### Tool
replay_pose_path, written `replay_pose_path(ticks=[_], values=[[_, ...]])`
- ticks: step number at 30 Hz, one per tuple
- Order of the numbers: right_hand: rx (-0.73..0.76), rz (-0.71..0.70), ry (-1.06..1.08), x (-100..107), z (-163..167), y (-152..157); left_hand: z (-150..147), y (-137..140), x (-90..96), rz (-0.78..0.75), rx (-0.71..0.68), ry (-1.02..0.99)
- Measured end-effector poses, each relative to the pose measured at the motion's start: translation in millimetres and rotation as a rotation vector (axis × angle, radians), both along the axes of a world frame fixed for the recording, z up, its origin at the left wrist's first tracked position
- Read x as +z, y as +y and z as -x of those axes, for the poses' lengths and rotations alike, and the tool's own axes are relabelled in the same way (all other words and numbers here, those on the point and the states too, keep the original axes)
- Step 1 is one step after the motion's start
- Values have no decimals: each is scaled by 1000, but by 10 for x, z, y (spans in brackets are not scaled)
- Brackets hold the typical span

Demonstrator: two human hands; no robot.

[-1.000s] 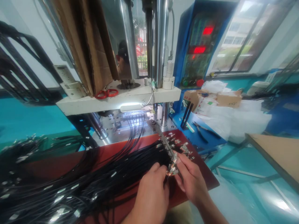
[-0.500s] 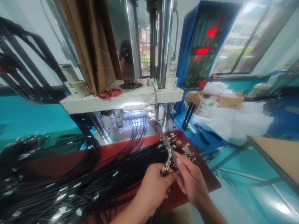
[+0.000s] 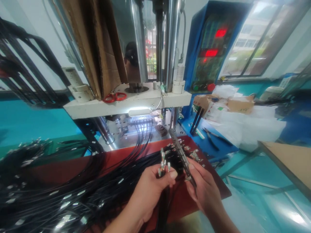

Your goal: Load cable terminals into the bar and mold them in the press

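My left hand (image 3: pixel 154 186) is closed around several black cables, and their small metal connectors (image 3: pixel 162 164) stick up above the thumb. The cables' lower lengths hang below that hand. Held in my right hand (image 3: pixel 206 187) is a long, narrow metal bar (image 3: pixel 180 149) with a slotted face, its far end tilted up toward the press. A small connector seems to sit at the bar's near end, by my right fingertips. Under the bar, a pile of black cables (image 3: pixel 136 166) with metal ends lies on the dark red board (image 3: pixel 191 204).
Ahead stands a press with a white plate (image 3: pixel 97 110) carrying red-handled scissors (image 3: pixel 114 97). Several cables run into the lit mold (image 3: pixel 142 119) below. At right are a blue control box (image 3: pixel 194 45), pliers (image 3: pixel 211 139) and white bags (image 3: pixel 255 123). More cables (image 3: pixel 31 149) lie left.
My hands have moved apart: the left went left with the connectors, which now stand clear of the bar. My right hand and the bar shifted slightly right and down.
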State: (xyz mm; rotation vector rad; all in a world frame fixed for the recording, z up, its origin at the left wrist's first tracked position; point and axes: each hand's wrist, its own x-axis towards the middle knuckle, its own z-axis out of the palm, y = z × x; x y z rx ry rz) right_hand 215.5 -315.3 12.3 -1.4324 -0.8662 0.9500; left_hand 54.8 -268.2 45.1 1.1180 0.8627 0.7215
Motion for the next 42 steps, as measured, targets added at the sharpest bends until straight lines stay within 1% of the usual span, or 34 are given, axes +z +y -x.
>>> replay_pose_path(ticks=[2, 4, 6, 8, 12, 14, 17, 22, 25, 29, 31, 36, 42], values=[[-12, -37, -46, 13, -28, -6, 45, 1, -11, 140, -5, -76], [-17, -52, -65, 14, -33, -12, 72, -4, -42, 248, -13, -124], [-13, -59, -66, 9, -20, -17, 89, -7, -71, 302, -27, -160], [-2, -36, -38, 7, 5, -18, 102, -7, -86, 343, -37, -187], [23, 80, 160, 29, 57, -7, 98, -4, -86, 403, 3, -199], [33, 102, 210, 40, 68, -4, 69, -6, -81, 395, 22, -187], [35, 94, 189, 32, 61, -11, -14, -19, -79, 334, 22, -146], [11, 68, 123, -8, 36, -22, -183, -53, -108, 146, 21, 70], [-13, 66, 113, -7, 36, -18, -236, -58, -128, 88, 11, 156], [88, 107, 135, 22, 47, -8, -239, -45, -130, 71, -15, 235], [128, 120, 139, 37, 47, -7, -229, -36, -133, 74, -38, 236], [117, 85, 48, 50, 18, -8, -205, -18, -160, 92, -48, 181], [218, 57, -105, 90, 17, 8, -205, 17, -157, 95, -59, 117]])
